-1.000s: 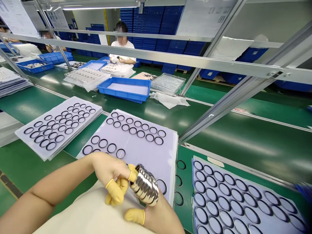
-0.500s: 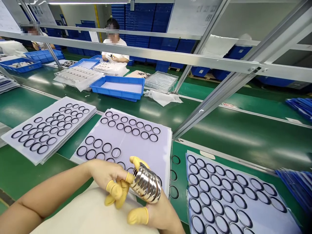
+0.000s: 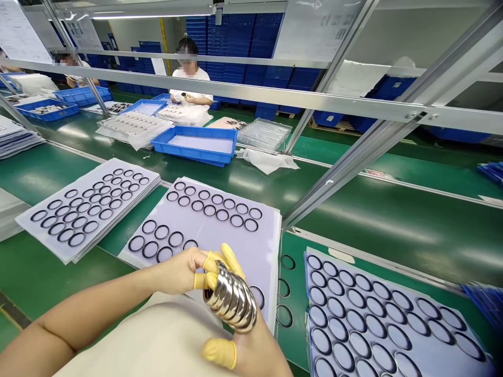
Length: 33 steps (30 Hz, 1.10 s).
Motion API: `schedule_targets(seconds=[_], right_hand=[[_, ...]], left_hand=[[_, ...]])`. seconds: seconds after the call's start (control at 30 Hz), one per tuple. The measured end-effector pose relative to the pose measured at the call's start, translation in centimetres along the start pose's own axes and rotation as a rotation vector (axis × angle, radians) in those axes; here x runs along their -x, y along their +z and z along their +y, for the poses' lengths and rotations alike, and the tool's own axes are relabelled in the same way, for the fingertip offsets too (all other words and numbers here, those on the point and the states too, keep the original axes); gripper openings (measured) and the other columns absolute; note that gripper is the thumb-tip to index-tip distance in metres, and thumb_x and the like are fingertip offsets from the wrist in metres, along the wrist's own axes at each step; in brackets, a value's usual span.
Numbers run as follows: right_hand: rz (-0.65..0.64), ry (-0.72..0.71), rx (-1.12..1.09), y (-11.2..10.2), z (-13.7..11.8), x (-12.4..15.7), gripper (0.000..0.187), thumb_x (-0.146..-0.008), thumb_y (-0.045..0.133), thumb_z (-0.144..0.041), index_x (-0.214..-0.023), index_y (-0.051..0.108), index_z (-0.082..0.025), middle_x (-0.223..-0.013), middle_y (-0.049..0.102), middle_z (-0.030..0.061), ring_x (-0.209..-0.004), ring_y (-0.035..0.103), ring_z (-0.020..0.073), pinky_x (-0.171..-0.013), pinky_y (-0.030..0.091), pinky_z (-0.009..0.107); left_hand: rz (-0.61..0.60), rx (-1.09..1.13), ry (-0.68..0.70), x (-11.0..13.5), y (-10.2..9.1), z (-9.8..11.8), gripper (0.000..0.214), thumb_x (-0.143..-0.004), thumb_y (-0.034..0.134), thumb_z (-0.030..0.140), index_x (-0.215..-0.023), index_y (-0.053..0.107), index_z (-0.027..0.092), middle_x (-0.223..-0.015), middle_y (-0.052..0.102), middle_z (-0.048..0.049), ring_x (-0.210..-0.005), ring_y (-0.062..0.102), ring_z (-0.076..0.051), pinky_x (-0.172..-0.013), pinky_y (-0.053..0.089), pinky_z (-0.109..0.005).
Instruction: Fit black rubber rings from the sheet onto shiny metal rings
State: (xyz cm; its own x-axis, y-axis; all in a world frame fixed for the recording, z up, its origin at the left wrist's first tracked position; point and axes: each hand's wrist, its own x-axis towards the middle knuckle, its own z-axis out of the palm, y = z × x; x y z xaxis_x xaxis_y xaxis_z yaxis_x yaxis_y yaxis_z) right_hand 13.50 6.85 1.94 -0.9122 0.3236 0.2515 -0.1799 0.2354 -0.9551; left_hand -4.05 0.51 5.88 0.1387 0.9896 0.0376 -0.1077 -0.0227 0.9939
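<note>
The left hand (image 3: 176, 272) and right hand (image 3: 259, 353) pinch a stack of shiny metal rings (image 3: 231, 299) end to end at six o'clock, fingertips in yellow finger cots (image 3: 231, 260), over a sheet of black rings (image 3: 267, 246). Even pressure from both sides should keep the stack aligned.

My left hand (image 3: 176, 271) and right hand (image 3: 259, 356), in yellow finger cots (image 3: 219, 352), grip a stack of polished metal rings (image 3: 230, 298), with a sheet of black rings (image 3: 267, 246) at twelve o'clock.
</note>
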Motion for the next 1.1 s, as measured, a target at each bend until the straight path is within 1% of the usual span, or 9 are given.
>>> schedule_targets(seconds=[0.1,0.23,0.3,0.5,0.6,0.7,0.8,0.9,1.1], right_hand=[[0.018,0.029,-0.118,0.3,0.3,0.1,0.099,-0.071,0.064,-0.065,-0.148,0.018,-0.023,-0.141,0.045,0.0151,-0.134,0.037,0.0325,-0.110,0.029,0.051],[-0.073,0.012,-0.271,-0.1,0.0,0.0,0.051,-0.080,0.063,-0.051,-0.124,0.058,-0.028,-0.113,0.067,0.0087,-0.109,0.060,0.0281,-0.096,0.047,0.044],[-0.160,-0.002,-0.375,-0.4,-0.3,-0.2,0.039,-0.080,0.064,-0.047,-0.115,0.065,-0.029,-0.103,0.071,0.0067,-0.096,0.066,0.0255,-0.088,0.052,0.042],[-0.224,-0.030,-0.612,0.2,-0.2,-0.6,0.045,-0.077,0.071,-0.038,-0.121,0.062,-0.033,-0.106,0.073,0.0054,-0.089,0.071,0.0233,-0.082,0.055,0.040],[-0.207,0.012,-0.662,0.5,0.4,-0.4,0.038,-0.080,0.068,-0.035,-0.117,0.064,-0.032,-0.106,0.073,0.0043,-0.085,0.072,0.0211,-0.080,0.055,0.038],[-0.180,0.072,-0.590,0.1,0.6,-0.3,0.037,-0.079,0.067,-0.043,-0.112,0.066,-0.027,-0.100,0.074,0.0057,-0.081,0.071,0.0217,-0.077,0.056,0.038],[-0.197,0.085,-0.249,-0.6,0.0,-0.9,0.055,-0.070,0.064,-0.066,-0.101,0.070,-0.021,-0.089,0.072,0.0071,-0.080,0.066,0.0247,-0.076,0.054,0.039],[-0.192,0.091,0.065,-1.2,-0.6,-1.7,0.068,-0.066,0.056,-0.077,-0.101,0.070,-0.021,-0.098,0.069,0.0089,-0.087,0.061,0.0277,-0.082,0.050,0.041],[-0.120,-0.071,0.104,-1.9,0.7,-1.5,0.105,-0.053,0.065,-0.078,-0.141,0.039,-0.027,-0.140,0.045,0.0134,-0.128,0.040,0.0363,-0.106,0.035,0.048]], left_hand=[[0.030,-0.091,0.131,0.2,-0.2,0.8,0.031,-0.084,0.062,0.041,-0.070,0.069,0.013,-0.080,0.067,-0.0074,-0.078,0.061,-0.016,-0.077,0.049,-0.029],[0.090,-0.302,0.259,0.8,-0.2,1.4,0.030,-0.090,0.055,0.034,-0.073,0.070,0.014,-0.089,0.069,-0.0100,-0.083,0.063,-0.017,-0.076,0.051,-0.029],[0.087,-0.434,0.309,1.0,-0.1,1.5,0.030,-0.092,0.052,0.030,-0.074,0.070,0.015,-0.090,0.070,-0.0104,-0.085,0.063,-0.018,-0.078,0.050,-0.030],[0.097,-0.656,0.370,1.0,0.5,1.1,0.029,-0.092,0.046,0.020,-0.076,0.069,0.016,-0.090,0.072,-0.0111,-0.084,0.065,-0.018,-0.082,0.049,-0.032],[0.031,-0.748,0.331,1.1,0.1,1.6,0.025,-0.091,0.047,0.018,-0.080,0.069,0.017,-0.095,0.072,-0.0110,-0.087,0.065,-0.018,-0.086,0.047,-0.033],[-0.189,-0.824,0.134,1.3,-1.4,2.7,0.017,-0.088,0.053,0.019,-0.081,0.068,0.019,-0.086,0.072,-0.0073,-0.081,0.065,-0.017,-0.083,0.047,-0.028],[-0.401,-0.710,-0.093,1.8,-3.2,3.3,0.010,-0.084,0.058,0.018,-0.081,0.067,0.020,-0.065,0.067,-0.0011,-0.058,0.061,-0.013,-0.060,0.047,-0.019],[-0.490,-0.411,-0.216,2.0,-3.9,2.9,0.013,-0.081,0.065,0.029,-0.089,0.069,0.020,-0.056,0.064,0.0013,-0.047,0.057,-0.011,-0.049,0.045,-0.017],[-0.532,-0.023,-0.256,1.6,-2.8,-0.1,0.047,-0.070,0.073,0.051,-0.101,0.068,0.016,-0.069,0.069,-0.0039,-0.046,0.058,-0.013,-0.046,0.049,-0.021]])
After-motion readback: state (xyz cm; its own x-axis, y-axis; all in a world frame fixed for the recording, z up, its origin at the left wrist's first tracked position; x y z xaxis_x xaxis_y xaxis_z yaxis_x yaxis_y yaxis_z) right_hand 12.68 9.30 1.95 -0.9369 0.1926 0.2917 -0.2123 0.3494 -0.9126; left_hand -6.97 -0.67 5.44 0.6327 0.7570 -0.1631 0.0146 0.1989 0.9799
